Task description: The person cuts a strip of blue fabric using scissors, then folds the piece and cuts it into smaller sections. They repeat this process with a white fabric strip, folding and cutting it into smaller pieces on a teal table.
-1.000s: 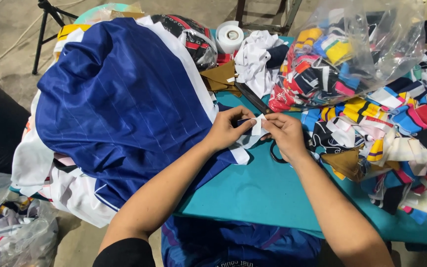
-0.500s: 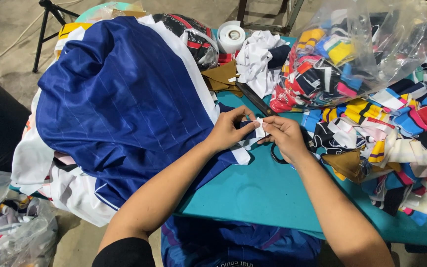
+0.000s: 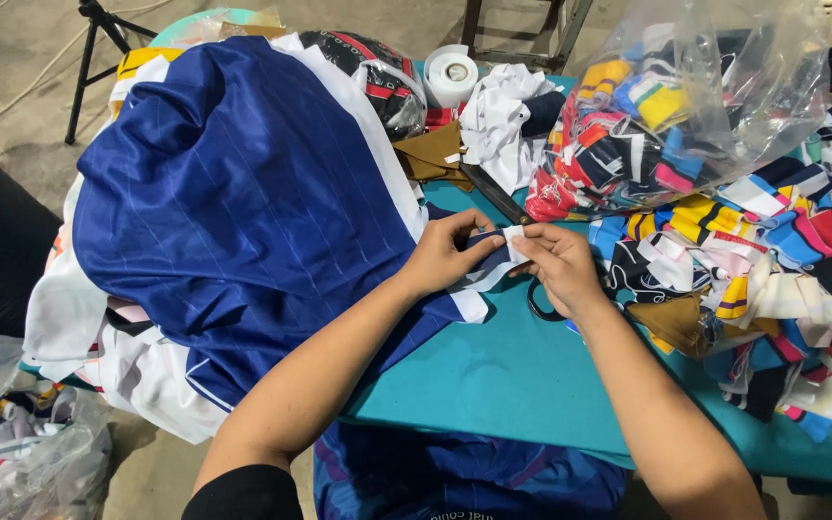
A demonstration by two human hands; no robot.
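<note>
Both hands, left hand (image 3: pixel 445 255) and right hand (image 3: pixel 556 265), pinch shut on a small white tag (image 3: pixel 514 241) at the blue garment's (image 3: pixel 243 202) edge between them; light, limp, probably slippery cloth, best held by fingertip pinches.

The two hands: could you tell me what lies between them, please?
In the head view, a small white label on the blue-and-white garment lies between the left hand and right hand, pinched by both.
</note>
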